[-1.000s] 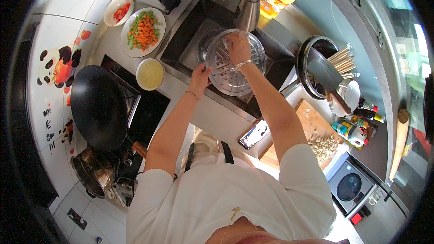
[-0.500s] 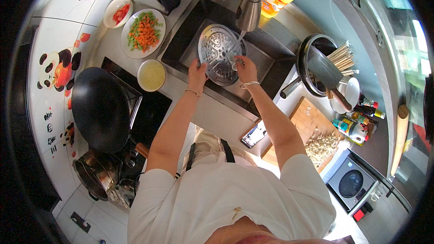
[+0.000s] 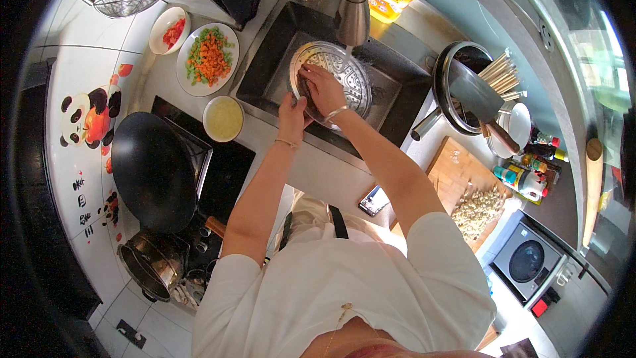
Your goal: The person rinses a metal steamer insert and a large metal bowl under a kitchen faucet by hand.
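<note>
A round, shiny metal steamer plate [image 3: 356,86] with punched holes is tilted inside the dark sink [image 3: 397,103]. Water runs onto it from the faucet [image 3: 353,21]. My left hand [image 3: 291,118] grips the near-left rim, thumb up. Across the plate's left part lies my right hand [image 3: 323,90], its fingers bent and pressed against the surface. Whatever sits under those fingers is hidden. The two hands are close together, the right one partly over the left.
Left of the sink stand a plate of diced vegetables [image 3: 211,61], a bowl of red pieces [image 3: 173,33], a bowl of pale yellow liquid [image 3: 223,119] and a wok [image 3: 154,172]. At right are a pan with a cleaver [image 3: 474,89], a cutting board [image 3: 445,171] and a phone [image 3: 374,200].
My right hand has moved left across the plate, from its right side to its left part near my left hand. The small pale thing seen in its fingers before is now hidden.
</note>
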`<state>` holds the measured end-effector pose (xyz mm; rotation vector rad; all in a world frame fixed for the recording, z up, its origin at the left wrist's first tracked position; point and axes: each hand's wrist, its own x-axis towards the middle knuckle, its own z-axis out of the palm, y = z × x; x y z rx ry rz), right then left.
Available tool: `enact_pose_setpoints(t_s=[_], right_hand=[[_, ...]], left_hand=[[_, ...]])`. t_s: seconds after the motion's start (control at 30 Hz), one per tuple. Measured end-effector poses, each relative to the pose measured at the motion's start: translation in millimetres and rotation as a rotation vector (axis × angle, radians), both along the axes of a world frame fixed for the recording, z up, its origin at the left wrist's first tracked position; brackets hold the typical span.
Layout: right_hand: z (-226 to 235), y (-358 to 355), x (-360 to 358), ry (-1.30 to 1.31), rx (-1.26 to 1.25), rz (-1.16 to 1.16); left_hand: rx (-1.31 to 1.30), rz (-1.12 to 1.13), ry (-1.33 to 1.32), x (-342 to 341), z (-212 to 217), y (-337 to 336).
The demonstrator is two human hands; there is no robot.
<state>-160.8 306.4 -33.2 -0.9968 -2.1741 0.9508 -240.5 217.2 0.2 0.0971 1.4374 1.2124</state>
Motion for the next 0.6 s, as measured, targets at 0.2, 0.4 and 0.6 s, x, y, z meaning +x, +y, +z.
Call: enact_pose_setpoints(t_s=[0.2, 0.4, 0.6], right_hand=[[8.3, -5.6, 22.5, -0.067, 0.048, 0.037], [8.8, 1.7, 24.4, -0.062, 0.061, -0.021], [3.8, -9.9, 11.5, -0.110, 0.249, 0.118]], left_hand=[[-0.012, 0.018, 0.139, 2.0, -4.1, -1.4], [0.064, -0.023, 0.224, -2.0, -6.1, 0.8], [0.019, -0.013, 0.204, -5.2, -11.8, -0.9]])
